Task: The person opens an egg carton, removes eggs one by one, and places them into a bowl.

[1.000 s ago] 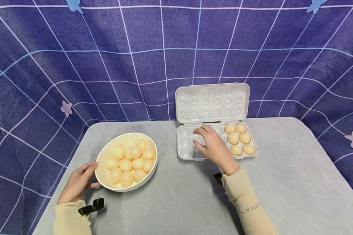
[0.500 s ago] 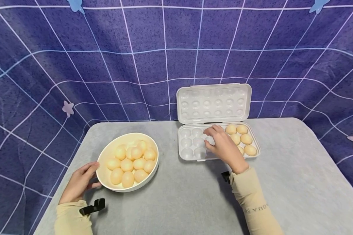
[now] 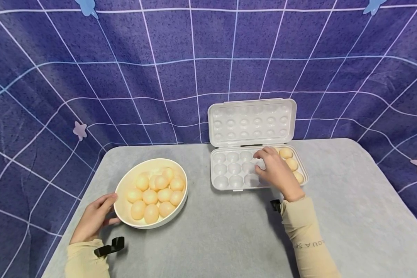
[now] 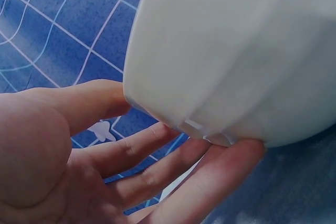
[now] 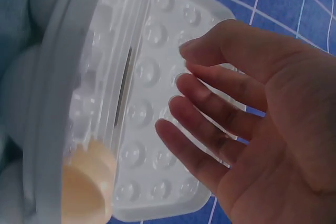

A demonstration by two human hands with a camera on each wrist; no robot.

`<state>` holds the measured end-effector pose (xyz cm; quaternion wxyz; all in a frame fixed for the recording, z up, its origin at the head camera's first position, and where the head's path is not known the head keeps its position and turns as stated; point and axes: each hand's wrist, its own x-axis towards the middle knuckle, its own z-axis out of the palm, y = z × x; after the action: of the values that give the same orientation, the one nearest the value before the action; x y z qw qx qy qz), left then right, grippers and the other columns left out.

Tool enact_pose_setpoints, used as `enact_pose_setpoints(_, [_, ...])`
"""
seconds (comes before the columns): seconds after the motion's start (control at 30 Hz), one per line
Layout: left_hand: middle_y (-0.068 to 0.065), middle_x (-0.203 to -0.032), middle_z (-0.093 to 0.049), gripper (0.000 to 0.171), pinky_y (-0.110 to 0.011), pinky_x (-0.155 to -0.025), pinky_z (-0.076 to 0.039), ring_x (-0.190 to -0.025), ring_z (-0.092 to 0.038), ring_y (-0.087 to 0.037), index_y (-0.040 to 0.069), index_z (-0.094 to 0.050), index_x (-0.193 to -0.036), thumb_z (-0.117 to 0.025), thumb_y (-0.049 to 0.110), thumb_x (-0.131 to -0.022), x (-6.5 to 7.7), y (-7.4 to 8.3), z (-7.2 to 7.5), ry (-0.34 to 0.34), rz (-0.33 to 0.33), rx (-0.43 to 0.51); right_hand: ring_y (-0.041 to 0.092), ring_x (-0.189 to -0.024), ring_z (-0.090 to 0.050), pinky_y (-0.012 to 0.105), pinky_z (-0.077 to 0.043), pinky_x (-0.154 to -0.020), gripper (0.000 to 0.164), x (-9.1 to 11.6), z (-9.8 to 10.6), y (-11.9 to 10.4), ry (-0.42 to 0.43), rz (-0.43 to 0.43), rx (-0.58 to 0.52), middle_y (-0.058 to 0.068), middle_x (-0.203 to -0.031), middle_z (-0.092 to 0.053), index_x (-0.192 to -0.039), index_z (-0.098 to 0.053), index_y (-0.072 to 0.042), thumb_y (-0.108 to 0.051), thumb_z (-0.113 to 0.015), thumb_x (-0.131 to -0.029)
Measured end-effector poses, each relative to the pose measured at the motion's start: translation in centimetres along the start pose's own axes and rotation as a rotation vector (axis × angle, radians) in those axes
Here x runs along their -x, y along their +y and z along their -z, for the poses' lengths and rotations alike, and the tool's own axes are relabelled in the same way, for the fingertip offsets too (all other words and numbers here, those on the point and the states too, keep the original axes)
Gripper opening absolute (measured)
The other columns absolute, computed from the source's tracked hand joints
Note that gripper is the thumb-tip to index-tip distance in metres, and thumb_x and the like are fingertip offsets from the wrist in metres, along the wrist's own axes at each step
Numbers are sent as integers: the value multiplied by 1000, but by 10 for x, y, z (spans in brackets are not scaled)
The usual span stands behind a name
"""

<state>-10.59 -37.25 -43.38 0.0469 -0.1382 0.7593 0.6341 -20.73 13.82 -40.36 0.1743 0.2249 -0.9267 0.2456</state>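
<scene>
One bowl (image 3: 173,216), one open carton (image 3: 251,122): eggs (image 3: 150,197) in both.
Left of the carton, the left hand (image 3: 93,217) is clamped on the bowl's near-left side; eggs lie piled inside. Above the carton's right half, the right hand (image 3: 275,170) hangs, thumb and fingertips apart; eggs occupy the carton's rightmost column.

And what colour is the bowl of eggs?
The bowl is creamy white; it shows best in the head view.

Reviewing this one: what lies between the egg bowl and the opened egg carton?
Just bare gray tabletop lies between the egg bowl and the opened egg carton; the head view shows it.
</scene>
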Motion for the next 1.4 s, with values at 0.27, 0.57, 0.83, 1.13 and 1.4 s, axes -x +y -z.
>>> enact_pose_setpoints(0.27, [7,-98,-58,65,-37,-65,-59,-83,-62,-6,-11,-33,-134,-53,36,-93,1,-1,-1,10,-28,-11,33,-101,-47,48,-46,-79,29,6,7,17,-27,-121,24,13,-100,-55,-100,-61,0,-6,-66,-72])
enact_pose_setpoints(0.57, [10,-97,-58,64,-36,-63,-59,-82,-62,-6,-12,-31,-133,-52,35,-94,3,2,-3,26,-29,-9,42,-94,-49,49,-41,-86,28,11,7,36,3,-136,70,21,-92,-57,-96,-63,5,-1,-66,-69])
enact_pose_setpoints(0.83, [11,-97,-56,62,-36,-63,-59,-82,-62,-5,-11,-32,-133,-51,33,-95,4,4,-5,36,-23,-19,43,-90,-52,50,-42,-85,23,13,2,44,-9,-155,86,23,-91,-57,-92,-64,6,-1,-64,-70])
enact_pose_setpoints(1.13, [4,-104,-55,66,-37,-68,-58,-84,-61,-4,-10,-32,-135,-53,37,-93,3,5,-5,28,-13,-35,42,-84,-51,51,-46,-74,21,14,-3,47,-8,-211,67,20,-89,-56,-95,-65,5,2,-57,-75])
enact_pose_setpoints(1.4, [-4,-111,-55,67,-43,-70,-57,-88,-62,-9,-6,-39,-133,-58,42,-89,-11,-18,7,5,-29,1,40,-78,-51,47,-45,-71,19,13,-6,47,27,-169,65,20,-84,-57,-90,-65,7,6,-57,-74])
